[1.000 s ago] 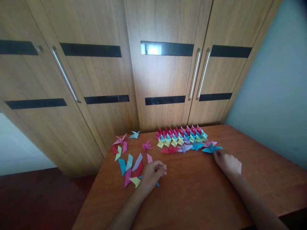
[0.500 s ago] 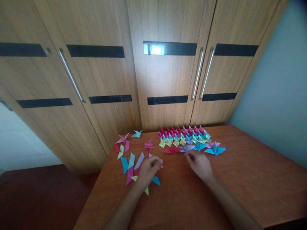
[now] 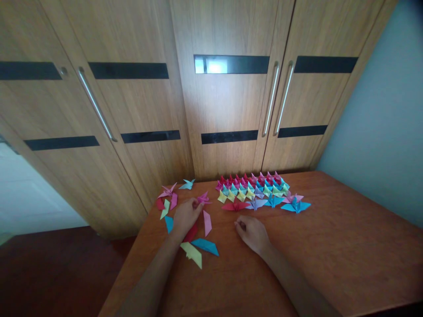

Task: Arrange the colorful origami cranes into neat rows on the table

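Observation:
My left hand (image 3: pixel 187 215) reaches over the left part of the table, its fingertips pinched at the near side of a magenta origami crane (image 3: pixel 204 197). Under and around that hand lie folded paper pieces: a pink one (image 3: pixel 207 223), a blue one (image 3: pixel 205 246), a yellow one (image 3: pixel 192 254) and a red one (image 3: pixel 191 233) partly covered by my wrist. My right hand (image 3: pixel 253 232) rests curled on the wood with nothing visible in its fingers. Just beyond it sit a red crane (image 3: pixel 235 206) and a lilac crane (image 3: pixel 256 203) with spread wings.
Tight rows of folded cranes (image 3: pixel 251 187) stand at the back of the table (image 3: pixel 313 259). Blue cranes (image 3: pixel 296 205) end the front line on the right. A pink crane (image 3: pixel 168 190) and a pale blue crane (image 3: pixel 187 184) sit back left. Wooden wardrobe doors (image 3: pixel 228 105) rise behind.
My left hand has moved left and away from me to the magenta crane, uncovering the pink and blue pieces. My right hand has drawn back from the lilac crane, toward me and left.

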A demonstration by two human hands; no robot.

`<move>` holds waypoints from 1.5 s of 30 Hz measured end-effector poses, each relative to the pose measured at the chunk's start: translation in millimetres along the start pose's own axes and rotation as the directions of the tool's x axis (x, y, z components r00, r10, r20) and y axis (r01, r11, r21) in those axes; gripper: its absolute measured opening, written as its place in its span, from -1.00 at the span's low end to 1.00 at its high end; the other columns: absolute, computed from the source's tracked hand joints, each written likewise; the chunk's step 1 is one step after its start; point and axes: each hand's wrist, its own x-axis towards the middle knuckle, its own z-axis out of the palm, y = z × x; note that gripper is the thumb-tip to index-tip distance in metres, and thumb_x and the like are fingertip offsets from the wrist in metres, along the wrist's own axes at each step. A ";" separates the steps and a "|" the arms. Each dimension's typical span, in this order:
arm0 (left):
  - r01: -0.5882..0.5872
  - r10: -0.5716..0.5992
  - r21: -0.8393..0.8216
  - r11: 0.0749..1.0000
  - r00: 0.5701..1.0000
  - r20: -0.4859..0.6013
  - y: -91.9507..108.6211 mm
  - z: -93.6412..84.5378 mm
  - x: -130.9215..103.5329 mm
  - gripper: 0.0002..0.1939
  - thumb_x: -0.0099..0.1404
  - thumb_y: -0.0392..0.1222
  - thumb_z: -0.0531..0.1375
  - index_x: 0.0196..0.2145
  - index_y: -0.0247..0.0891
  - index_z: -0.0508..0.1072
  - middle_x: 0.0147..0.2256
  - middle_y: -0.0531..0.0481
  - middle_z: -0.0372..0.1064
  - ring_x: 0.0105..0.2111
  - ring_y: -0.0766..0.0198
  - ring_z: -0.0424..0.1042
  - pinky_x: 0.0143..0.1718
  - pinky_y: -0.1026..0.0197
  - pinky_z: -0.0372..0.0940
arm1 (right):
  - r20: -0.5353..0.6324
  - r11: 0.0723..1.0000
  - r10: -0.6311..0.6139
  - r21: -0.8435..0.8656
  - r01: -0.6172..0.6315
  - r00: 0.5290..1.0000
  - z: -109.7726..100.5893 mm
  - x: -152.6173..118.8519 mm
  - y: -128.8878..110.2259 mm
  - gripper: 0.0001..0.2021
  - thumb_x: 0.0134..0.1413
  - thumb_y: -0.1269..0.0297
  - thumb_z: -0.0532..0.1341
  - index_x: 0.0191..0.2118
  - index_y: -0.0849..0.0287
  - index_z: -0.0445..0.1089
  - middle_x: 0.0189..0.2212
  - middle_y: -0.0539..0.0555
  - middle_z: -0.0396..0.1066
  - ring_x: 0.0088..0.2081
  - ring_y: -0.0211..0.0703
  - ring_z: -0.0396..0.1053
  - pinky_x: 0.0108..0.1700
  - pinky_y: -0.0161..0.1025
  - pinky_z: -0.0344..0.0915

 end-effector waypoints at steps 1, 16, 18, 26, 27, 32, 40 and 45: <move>0.017 -0.018 0.046 0.999 1.000 0.013 2.2 1.8 3.2 -0.70 0.21 0.04 0.09 -0.37 -0.24 0.45 -0.32 -0.13 0.48 -0.26 0.09 0.44 -0.24 0.17 0.23 | 0.001 1.000 -0.001 0.009 0.001 1.000 0.0 0.3 0.2 -0.81 0.12 0.25 0.08 -0.46 0.12 0.34 -0.49 -0.03 0.41 -0.43 -0.27 0.31 -0.41 -0.36 -0.01; 0.023 -0.023 0.013 1.000 0.998 -0.060 13.9 2.2 22.5 -0.75 0.20 -0.08 0.05 -0.48 -0.25 0.42 -0.46 -0.08 0.43 -0.36 0.11 0.41 -0.34 0.20 0.20 | -0.025 0.993 0.020 0.114 -0.017 0.999 -0.2 2.2 2.6 -0.77 0.11 0.21 0.08 -0.51 0.13 0.34 -0.57 -0.04 0.37 -0.50 -0.30 0.27 -0.46 -0.36 -0.05; -0.050 0.044 -0.092 0.995 0.997 -0.067 20.1 -5.6 19.7 -0.73 0.22 -0.06 0.03 -0.47 -0.25 0.40 -0.46 -0.03 0.42 -0.38 0.18 0.40 -0.35 0.24 0.21 | -0.033 0.989 0.013 0.145 -0.008 0.999 -0.6 1.9 2.7 -0.74 0.11 0.19 0.07 -0.52 0.13 0.34 -0.58 -0.04 0.35 -0.51 -0.29 0.26 -0.47 -0.35 -0.04; -0.025 0.114 -0.670 0.742 0.990 0.088 47.9 0.9 -24.4 -0.78 0.20 -0.06 0.08 -0.41 -0.27 0.36 -0.55 0.05 0.37 -0.54 0.31 0.36 -0.52 0.34 0.20 | -0.019 0.793 0.019 0.609 -0.004 1.000 -5.1 3.6 9.3 -0.62 0.16 0.01 0.00 -0.42 0.16 0.39 -0.61 -0.03 0.30 -0.53 -0.27 0.24 -0.45 -0.34 0.10; 0.025 0.109 -0.721 0.693 0.984 0.140 48.4 6.8 -30.5 -0.78 0.19 -0.05 0.09 -0.41 -0.27 0.35 -0.56 0.06 0.36 -0.57 0.33 0.34 -0.55 0.34 0.19 | -0.005 0.735 0.031 0.678 -0.019 0.999 -5.8 3.8 10.4 -0.61 0.15 -0.01 0.00 -0.39 0.17 0.40 -0.60 -0.03 0.30 -0.54 -0.28 0.22 -0.46 -0.34 0.10; 0.093 0.157 -0.735 0.672 0.952 0.264 47.4 29.6 -49.1 -0.76 0.21 -0.04 0.11 -0.39 -0.29 0.38 -0.55 0.06 0.35 -0.58 0.37 0.31 -0.54 0.36 0.20 | 0.073 0.476 0.097 0.872 -0.111 0.993 -11.9 3.1 9.7 -0.56 0.12 -0.11 -0.01 -0.29 0.17 0.38 -0.50 0.01 0.33 -0.57 -0.32 0.18 -0.57 -0.37 0.03; 0.076 0.264 -0.677 0.732 0.884 0.385 56.6 26.9 -59.5 -0.89 0.18 -0.21 0.08 -0.45 -0.25 0.35 -0.55 0.08 0.35 -0.56 0.35 0.34 -0.50 0.35 0.21 | 0.148 0.465 -0.006 0.876 -0.128 0.989 -18.4 -3.2 0.9 -0.58 0.09 -0.11 0.05 -0.24 0.17 0.38 -0.54 -0.02 0.27 -0.53 -0.30 0.20 -0.54 -0.38 0.06; -0.003 0.244 -0.567 0.823 0.904 0.350 59.2 22.0 -61.2 -0.83 0.21 -0.17 0.06 -0.48 -0.24 0.37 -0.56 0.06 0.39 -0.52 0.30 0.36 -0.48 0.33 0.19 | 0.128 0.453 -0.018 0.885 -0.106 0.992 -19.3 -6.0 0.8 -0.50 0.14 -0.13 -0.06 -0.24 0.20 0.39 -0.52 0.01 0.28 -0.50 -0.28 0.22 -0.51 -0.36 0.10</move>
